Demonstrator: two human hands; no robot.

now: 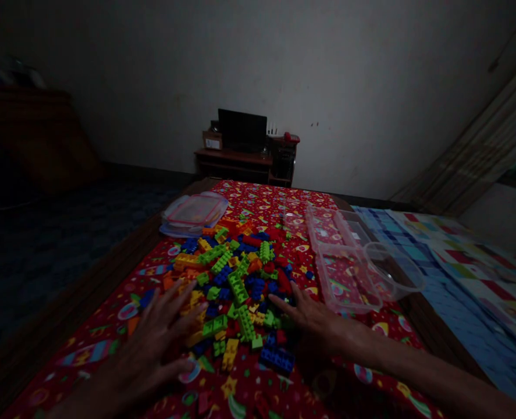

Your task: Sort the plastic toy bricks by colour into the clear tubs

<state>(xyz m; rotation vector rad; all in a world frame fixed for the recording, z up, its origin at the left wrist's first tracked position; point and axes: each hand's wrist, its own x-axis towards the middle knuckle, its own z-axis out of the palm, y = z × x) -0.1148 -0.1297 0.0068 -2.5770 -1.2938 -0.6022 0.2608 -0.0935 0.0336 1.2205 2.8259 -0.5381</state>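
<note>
A heap of small plastic building bricks (235,279) in green, yellow, blue, red and orange lies on a table under a red patterned cloth (109,343). My left hand (153,343) rests flat at the pile's near left edge, fingers spread over a few bricks. On the pile's near right side my right hand (303,314) lies palm down, fingers stretched towards the bricks. Neither hand holds anything.
Clear plastic containers (349,262) stand to the right of the pile, one round (397,273). Stacked clear lids (194,212) lie at the far left. A dark desk with a monitor (242,131) stands against the back wall. A checked mat (467,262) covers the floor on the right.
</note>
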